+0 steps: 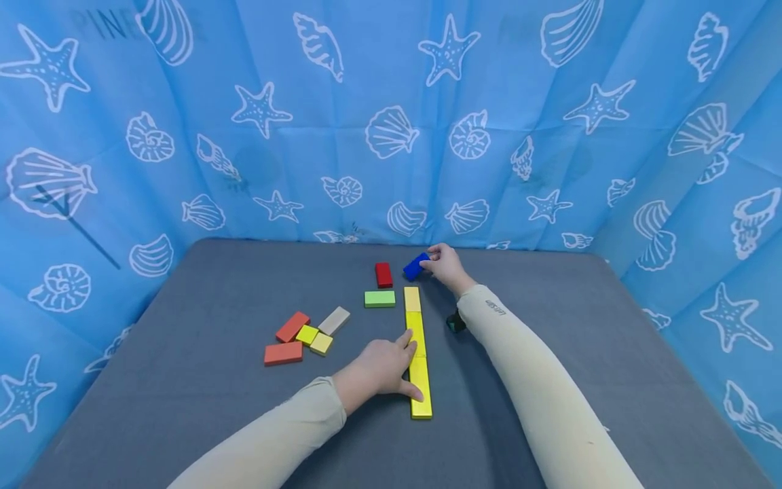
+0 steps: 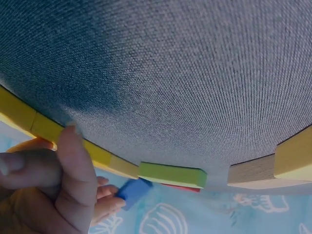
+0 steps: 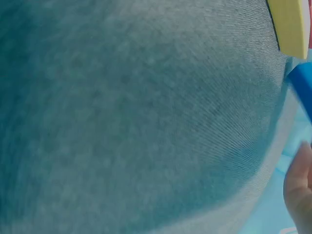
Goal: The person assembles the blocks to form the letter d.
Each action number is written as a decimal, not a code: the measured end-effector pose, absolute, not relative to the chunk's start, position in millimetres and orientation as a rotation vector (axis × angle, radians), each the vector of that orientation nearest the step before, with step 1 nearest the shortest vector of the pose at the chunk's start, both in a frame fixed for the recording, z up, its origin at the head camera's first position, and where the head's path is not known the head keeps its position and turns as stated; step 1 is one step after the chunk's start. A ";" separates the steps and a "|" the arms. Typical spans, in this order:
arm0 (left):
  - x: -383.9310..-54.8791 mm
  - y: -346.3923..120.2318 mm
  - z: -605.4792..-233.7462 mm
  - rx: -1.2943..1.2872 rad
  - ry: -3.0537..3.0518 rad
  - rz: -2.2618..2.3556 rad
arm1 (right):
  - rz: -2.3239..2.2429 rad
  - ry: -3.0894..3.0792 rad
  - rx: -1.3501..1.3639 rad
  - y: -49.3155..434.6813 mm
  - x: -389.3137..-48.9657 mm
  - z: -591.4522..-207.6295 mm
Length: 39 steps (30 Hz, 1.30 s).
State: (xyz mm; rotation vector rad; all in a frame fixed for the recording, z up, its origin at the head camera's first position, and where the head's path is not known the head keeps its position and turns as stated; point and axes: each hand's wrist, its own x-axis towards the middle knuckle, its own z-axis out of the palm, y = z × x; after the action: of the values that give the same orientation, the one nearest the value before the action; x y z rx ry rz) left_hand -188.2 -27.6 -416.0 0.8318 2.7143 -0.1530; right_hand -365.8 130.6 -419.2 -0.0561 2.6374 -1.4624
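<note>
A straight row of yellow blocks [image 1: 420,380] runs away from me on the table, with a paler block [image 1: 412,299] at its far end. My left hand [image 1: 381,363] rests against the row, thumb and fingers spread along it. In the left wrist view its thumb and fingers partly cover the row. Beyond the far end, my right hand [image 1: 449,267] pinches a blue block [image 1: 415,266] that is tilted. Only part of the blue block [image 3: 303,85] shows in the right wrist view. A red block [image 1: 383,275] and a green block [image 1: 380,299] lie left of it.
Left of the row lie two orange-red blocks [image 1: 284,353], a beige block [image 1: 334,321] and two small yellow blocks [image 1: 307,334], close together. A dark object [image 1: 455,321] shows at the right wrist. Blue patterned curtain [image 1: 391,170] surrounds the grey table [image 1: 214,292] at the back and sides.
</note>
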 end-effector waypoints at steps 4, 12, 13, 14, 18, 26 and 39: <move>-189.0 -26.9 -414.1 0.828 2.700 -0.158 | -1.546 2.652 -0.037 129.4 -368.5 -421.8; -188.5 -25.8 -412.8 0.810 2.693 -0.163 | -1.094 2.746 -0.036 116.5 -369.8 -433.7; -188.4 -25.7 -412.6 0.807 2.692 -0.161 | -1.050 2.758 -0.012 115.2 -369.8 -434.5; -188.5 -25.6 -412.4 0.804 2.692 -0.160 | -1.020 2.766 0.005 114.2 -369.8 -434.9; -188.7 -25.0 -412.1 0.806 2.693 -0.162 | -0.989 2.729 -0.051 113.9 -369.9 -434.0; -188.4 -25.3 -412.4 0.806 2.707 -0.180 | -0.879 2.610 -0.199 115.3 -369.0 -428.6; -186.2 -27.7 -413.2 0.806 2.718 -0.104 | -0.941 2.619 -0.144 113.2 -358.6 -428.6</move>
State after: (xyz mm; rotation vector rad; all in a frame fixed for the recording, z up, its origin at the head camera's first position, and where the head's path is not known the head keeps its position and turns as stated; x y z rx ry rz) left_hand -186.2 -27.7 -413.2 0.8061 2.7182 -0.1038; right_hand -358.6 113.2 -428.6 -0.1444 2.6191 -0.9414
